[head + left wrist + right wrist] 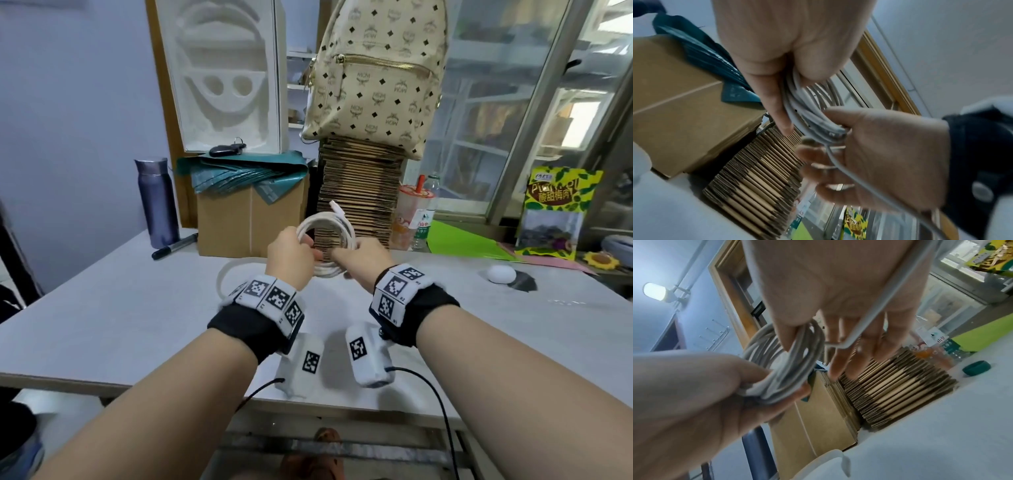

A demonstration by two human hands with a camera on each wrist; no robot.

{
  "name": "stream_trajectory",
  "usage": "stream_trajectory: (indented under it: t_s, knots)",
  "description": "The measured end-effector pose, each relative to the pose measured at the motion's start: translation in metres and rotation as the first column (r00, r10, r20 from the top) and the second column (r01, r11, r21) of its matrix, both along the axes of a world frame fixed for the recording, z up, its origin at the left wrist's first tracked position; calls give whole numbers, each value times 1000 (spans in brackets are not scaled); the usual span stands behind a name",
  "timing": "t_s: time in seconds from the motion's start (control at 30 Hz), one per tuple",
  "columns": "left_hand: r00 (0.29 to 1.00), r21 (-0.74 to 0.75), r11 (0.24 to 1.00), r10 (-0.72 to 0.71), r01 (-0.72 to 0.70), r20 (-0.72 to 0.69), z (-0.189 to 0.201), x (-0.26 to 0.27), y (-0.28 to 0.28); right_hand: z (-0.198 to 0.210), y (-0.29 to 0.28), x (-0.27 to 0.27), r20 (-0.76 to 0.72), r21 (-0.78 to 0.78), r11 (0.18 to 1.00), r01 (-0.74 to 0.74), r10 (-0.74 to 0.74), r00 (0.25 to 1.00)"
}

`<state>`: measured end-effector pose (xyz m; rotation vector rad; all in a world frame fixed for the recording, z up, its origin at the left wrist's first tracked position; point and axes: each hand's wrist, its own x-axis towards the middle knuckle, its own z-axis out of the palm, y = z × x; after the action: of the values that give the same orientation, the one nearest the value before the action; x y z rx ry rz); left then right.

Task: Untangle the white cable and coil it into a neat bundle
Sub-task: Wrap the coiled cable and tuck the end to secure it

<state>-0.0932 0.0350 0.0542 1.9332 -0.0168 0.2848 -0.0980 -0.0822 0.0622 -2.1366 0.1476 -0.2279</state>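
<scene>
The white cable (325, 226) is wound into a round coil of several turns and held up above the table (102, 325). My left hand (301, 250) grips the coil's left side, thumb and fingers curled round the strands (807, 113). My right hand (346, 257) pinches the coil's lower right side with its thumb (785, 334). A free strand (869, 318) crosses the right palm and bends over its fingers. One connector end (337, 207) sticks up from the coil's top. A loose loop (222, 274) trails left down to the table.
Right behind the coil stand a cardboard box (253, 219) and a stack of flattened cartons (359, 192) with a patterned backpack (376, 68) on top. A purple flask (157, 202) and marker (174, 246) lie left; a drink cup (411, 212) and white egg-shaped object (501, 274) right.
</scene>
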Motion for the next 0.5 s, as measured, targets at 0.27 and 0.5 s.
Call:
stream_trajectory:
  t_s: [0.27,0.5]
  knots:
    - [983,299,954,-39,-16,178,-1,-1,2,-1,-2,-3,62,-276,960,-44,63,996]
    - [858,856,440,-291,-273,423,3,-4,-4,-4,4,-1,103,-709,701,-80,215,971]
